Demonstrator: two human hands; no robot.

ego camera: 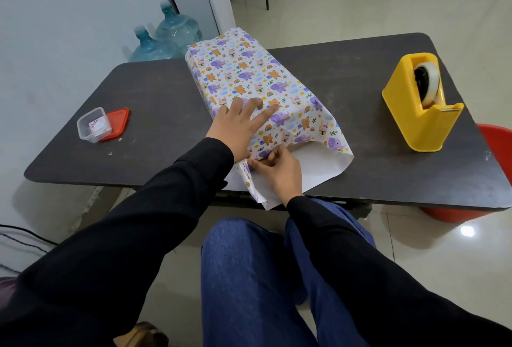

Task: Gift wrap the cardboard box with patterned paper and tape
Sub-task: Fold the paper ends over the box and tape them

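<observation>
Patterned paper (249,75) with elephants, bears and rainbows covers the cardboard box, which is hidden under it, on the dark table (155,103). The near end of the paper stands open and shows its white inside (318,166). My left hand (238,122) lies flat on top of the wrapped box with its fingers spread. My right hand (277,169) pinches the near left edge of the paper at the open end. A yellow tape dispenser (421,103) with a roll of clear tape stands at the table's right.
A small clear plastic container (92,125) and its red lid (117,122) sit at the table's left. Two water jugs (166,39) stand on the floor behind the table. A red tub (496,141) sits under the table's right end. My legs are under the near edge.
</observation>
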